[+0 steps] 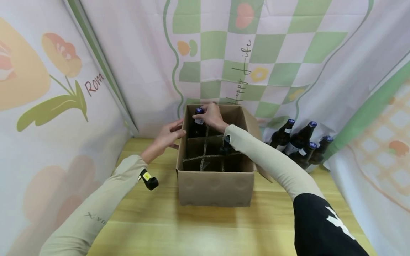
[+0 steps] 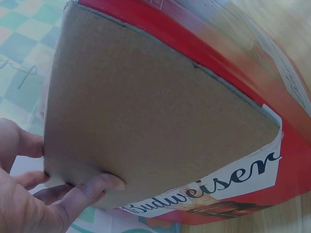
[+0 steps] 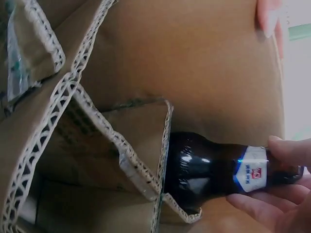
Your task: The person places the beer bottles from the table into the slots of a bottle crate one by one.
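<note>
The fingers of my right hand (image 1: pixel 211 115) grip a dark beer bottle (image 3: pixel 194 167) by its labelled neck. The bottle's blue cap (image 1: pixel 199 111) shows in the head view. Its body stands down in the far left corner of an open cardboard box (image 1: pixel 215 188), and the lower part is hidden by the dividers (image 3: pixel 51 116). At the box's left side, my left hand (image 1: pixel 168 137) holds the brown flap (image 2: pixel 136 102), with the thumb lying on its face and the other fingertips at its edge.
Several dark beer bottles (image 1: pixel 302 137) with blue caps stand together to the right of the box, past its right flap (image 1: pixel 251 122). A printed curtain (image 1: pixel 214 46) hangs close behind. Wooden tabletop (image 1: pixel 205 227) lies in front.
</note>
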Tool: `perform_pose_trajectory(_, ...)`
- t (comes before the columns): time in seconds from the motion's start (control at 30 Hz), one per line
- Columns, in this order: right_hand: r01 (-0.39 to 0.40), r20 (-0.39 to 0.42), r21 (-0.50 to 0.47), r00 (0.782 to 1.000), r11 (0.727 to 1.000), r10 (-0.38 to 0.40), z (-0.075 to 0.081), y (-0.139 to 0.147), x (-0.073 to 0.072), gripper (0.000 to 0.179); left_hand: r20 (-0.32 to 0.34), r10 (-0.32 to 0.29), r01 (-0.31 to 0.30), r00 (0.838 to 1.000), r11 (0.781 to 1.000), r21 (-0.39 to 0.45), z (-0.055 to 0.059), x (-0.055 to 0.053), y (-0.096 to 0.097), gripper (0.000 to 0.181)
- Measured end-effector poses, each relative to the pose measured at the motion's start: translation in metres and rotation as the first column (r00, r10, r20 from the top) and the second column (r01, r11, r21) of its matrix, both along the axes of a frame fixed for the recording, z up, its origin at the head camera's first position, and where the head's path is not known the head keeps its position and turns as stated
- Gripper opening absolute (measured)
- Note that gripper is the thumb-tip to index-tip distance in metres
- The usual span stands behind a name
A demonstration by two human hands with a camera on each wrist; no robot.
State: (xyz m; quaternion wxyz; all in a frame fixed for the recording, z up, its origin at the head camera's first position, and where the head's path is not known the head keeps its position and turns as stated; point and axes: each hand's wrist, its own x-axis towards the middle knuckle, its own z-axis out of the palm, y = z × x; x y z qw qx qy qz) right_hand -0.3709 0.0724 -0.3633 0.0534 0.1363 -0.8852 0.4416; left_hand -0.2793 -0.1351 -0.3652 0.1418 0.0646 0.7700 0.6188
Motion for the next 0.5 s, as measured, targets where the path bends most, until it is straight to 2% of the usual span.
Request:
perform_pose_trajectory(0.2, -0.035, 0.036, 0.116, 0.999, 0.993, 0.031, -0.007, 0.001, -0.002, 0.021, 0.001, 0.000, 0.000, 1.000, 1.000, 0.006, 0.002, 0.000, -0.001, 0.069)
perform_pose_trajectory(0.33, -0.065, 0.076, 0.208, 0.996, 0.976, 0.050, -0.015, 0.003, -0.002, 0.034, 0.002, -0.006, 0.006, 1.000, 1.000, 0.014, 0.001, 0.001, 0.001, 0.070)
perform_pose_trajectory(0.43, -0.112, 0.086, 0.250, 0.992, 0.962, 0.093, -0.019, 0.002, -0.001, 0.040, 0.003, -0.002, 0.002, 1.000, 1.000, 0.020, 0.001, 0.001, 0.002, 0.070)
perform_pose_trajectory(0.5, -0.129, 0.094, 0.247, 0.990, 0.960, 0.108, -0.020, 0.001, -0.001, 0.037, 0.003, 0.002, -0.002, 1.000, 1.000, 0.023, 0.000, 0.001, 0.002, 0.069)
